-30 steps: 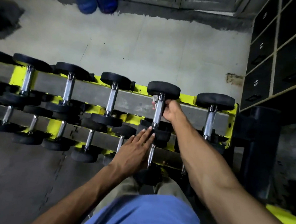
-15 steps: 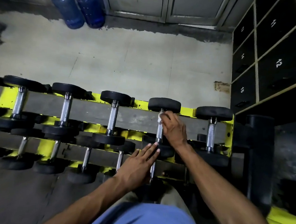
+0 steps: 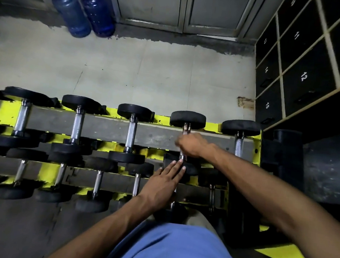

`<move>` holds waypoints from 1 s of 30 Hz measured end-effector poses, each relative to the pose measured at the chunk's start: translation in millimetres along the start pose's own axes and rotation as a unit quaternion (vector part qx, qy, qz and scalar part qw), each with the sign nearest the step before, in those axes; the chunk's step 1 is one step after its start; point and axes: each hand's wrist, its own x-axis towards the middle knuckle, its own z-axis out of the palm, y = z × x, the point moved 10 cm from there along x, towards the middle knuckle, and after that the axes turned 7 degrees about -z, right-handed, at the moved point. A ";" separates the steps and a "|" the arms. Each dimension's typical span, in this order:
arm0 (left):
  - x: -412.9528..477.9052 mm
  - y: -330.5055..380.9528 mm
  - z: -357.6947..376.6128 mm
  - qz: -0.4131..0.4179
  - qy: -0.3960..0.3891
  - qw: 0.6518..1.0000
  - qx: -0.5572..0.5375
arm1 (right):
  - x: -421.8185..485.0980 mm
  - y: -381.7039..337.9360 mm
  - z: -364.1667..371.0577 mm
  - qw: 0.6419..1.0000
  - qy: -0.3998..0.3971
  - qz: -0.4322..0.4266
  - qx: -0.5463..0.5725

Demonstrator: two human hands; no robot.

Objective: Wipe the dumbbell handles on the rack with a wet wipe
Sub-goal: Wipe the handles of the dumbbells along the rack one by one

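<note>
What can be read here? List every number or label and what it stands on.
"12": white, on a black locker door.
"11": on the locker door above it.
"14": on the left-column locker door.
"15": on the bottom locker door.
Numbers on the upper left door and the top door: too blurred to read.
dumbbells and rack: no text visible.

The light is dim. The pale floor (image 3: pixel 149 71) is the brightest part. The right hand (image 3: pixel 192 144) looks blurry. Lines bend near the edges, and the corners are dark.
</note>
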 end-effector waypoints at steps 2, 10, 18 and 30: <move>-1.6 2.8 0.2 -0.001 0.004 1.000 -0.004 | 1.4 -21.4 16.1 0.993 -0.105 -0.046 -0.009; 0.4 -2.3 4.8 -0.008 0.005 1.000 0.006 | 25.5 -29.4 14.5 0.977 -0.206 0.045 -0.020; 0.5 -1.9 4.0 -0.001 0.027 1.000 -0.005 | 16.1 5.2 -15.5 0.994 -0.095 0.051 0.010; -4.6 -0.6 0.2 0.010 0.024 1.000 -0.013 | -44.6 -0.2 22.2 0.962 0.172 0.056 0.202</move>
